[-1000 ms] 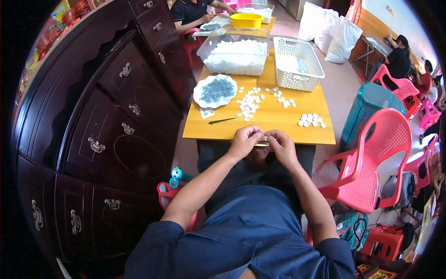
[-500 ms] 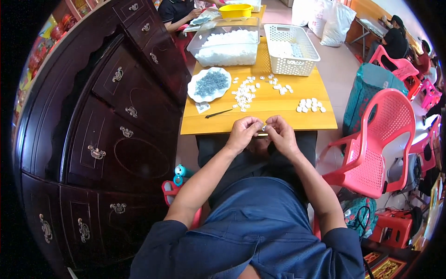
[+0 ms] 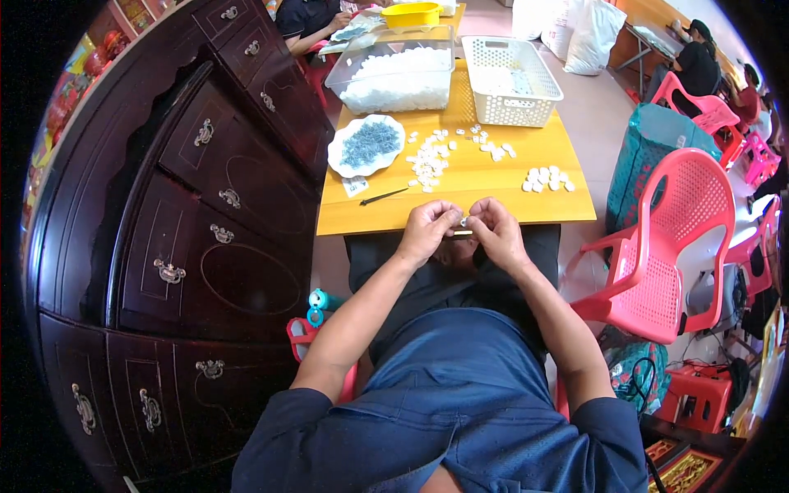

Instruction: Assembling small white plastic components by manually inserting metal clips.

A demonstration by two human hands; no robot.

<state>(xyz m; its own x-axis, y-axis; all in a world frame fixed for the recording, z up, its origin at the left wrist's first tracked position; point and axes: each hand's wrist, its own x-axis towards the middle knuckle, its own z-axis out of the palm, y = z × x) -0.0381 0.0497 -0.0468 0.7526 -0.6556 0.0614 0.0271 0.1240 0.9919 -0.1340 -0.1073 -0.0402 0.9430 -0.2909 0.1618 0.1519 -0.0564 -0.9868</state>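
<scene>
My left hand (image 3: 429, 230) and my right hand (image 3: 498, 231) meet at the near edge of the wooden table (image 3: 362, 217). Between their pinched fingertips is a small white plastic piece (image 3: 463, 222), mostly covered by the fingers. Beyond my hands lies a loose scatter of small white pieces (image 3: 427, 160). A tighter cluster of white pieces (image 3: 546, 178) sits at the right. On the left, a white scalloped plate (image 3: 334, 156) holds a heap of small grey-blue parts (image 3: 370, 145). A thin black tool (image 3: 384, 196) lies just in front of it.
At the table's back stand a clear bin (image 3: 345, 82) of white pieces and a white perforated basket (image 3: 518, 114). A dark wooden cabinet (image 3: 246, 271) lines the left side. To the right are a pink plastic chair (image 3: 657, 271) and a teal bag (image 3: 637, 164). Other people sit farther off.
The view has shifted slightly, so the table and its things sit a little higher and further left. Both hands keep their pinch on the small white piece.
</scene>
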